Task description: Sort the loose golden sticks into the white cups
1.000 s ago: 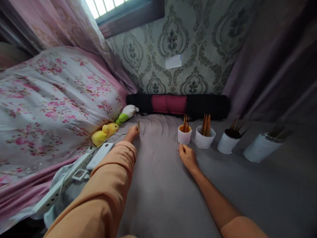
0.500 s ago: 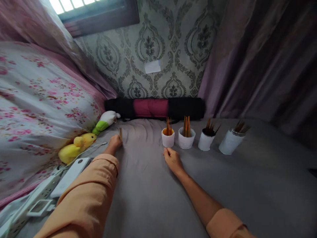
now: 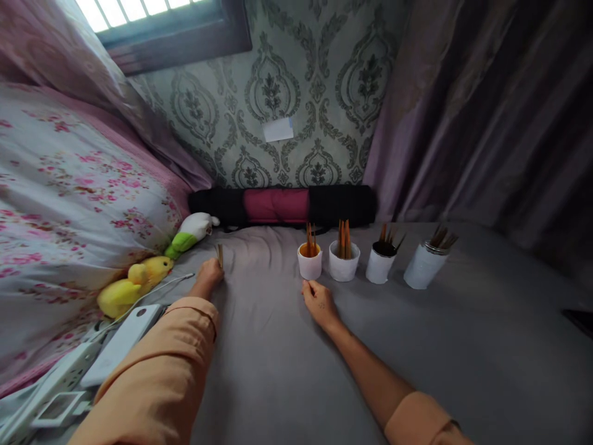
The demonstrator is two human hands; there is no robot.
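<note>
My left hand [image 3: 211, 272] is closed around a small bunch of thin wooden sticks [image 3: 220, 254], whose tops poke up above the fist. Close to the front of a white cup with a yellow inside [image 3: 310, 264], my right hand [image 3: 319, 301] rests with its fingers curled together; anything in them is hidden. Thin orange-brown sticks [image 3: 312, 240] stand in that cup. To its right come a wider white cup [image 3: 343, 268] with more sticks [image 3: 344, 239], a white cup with a dark inside [image 3: 378, 269], and a tilted-looking white can [image 3: 422, 269], both also holding sticks.
A black and maroon roll [image 3: 277, 206] lies along the patterned wall. At left are a yellow plush toy [image 3: 120, 298], a white and green plush [image 3: 194, 228], a cable, a white power bank [image 3: 123, 346] and a power strip [image 3: 50, 386]. A dark flat object [image 3: 579, 321] lies far right.
The view has shifted slightly, so the cups and plush toys sit a little further left in the picture. Both hands keep nearly the same place and grip.
</note>
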